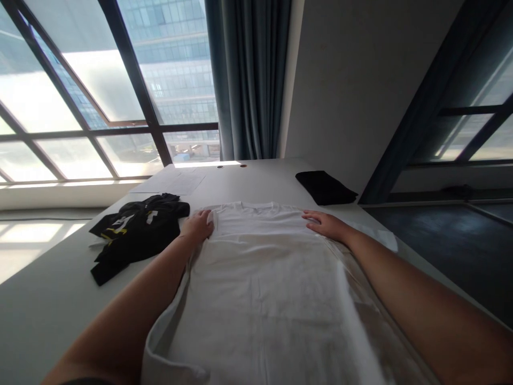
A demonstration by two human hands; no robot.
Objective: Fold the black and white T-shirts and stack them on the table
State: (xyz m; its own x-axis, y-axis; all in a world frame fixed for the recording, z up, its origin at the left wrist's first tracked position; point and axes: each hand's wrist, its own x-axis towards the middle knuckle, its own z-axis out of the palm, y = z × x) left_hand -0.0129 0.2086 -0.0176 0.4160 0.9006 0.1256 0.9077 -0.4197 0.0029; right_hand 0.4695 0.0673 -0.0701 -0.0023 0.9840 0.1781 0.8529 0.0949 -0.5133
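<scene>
- Clothing [144,232], black fabric with white-and-yellow print, lay rumpled on the smooth white desk [240,184].
- Left hand [199,225], loosely curled, touched one shoulder of a white round-necked cloth T-shirt [256,283]; whether it gripped could not be told.
- It lay spread on the desk between both hands.
- Right hand [326,225], fingers extended, rested open on the other shoulder, gripping nothing.
- Folded black cloth [326,188] lay beyond.

One left hand [197,226] and one right hand [327,225] make two at mid-frame. One white shirt [256,283] fills the lower centre. Black pieces number two: one crumpled garment [142,227] at middle left, one folded cloth [325,188] right of centre. One table [240,187], two small discs [243,166] above centre, one curtain [252,80] at top centre.
</scene>
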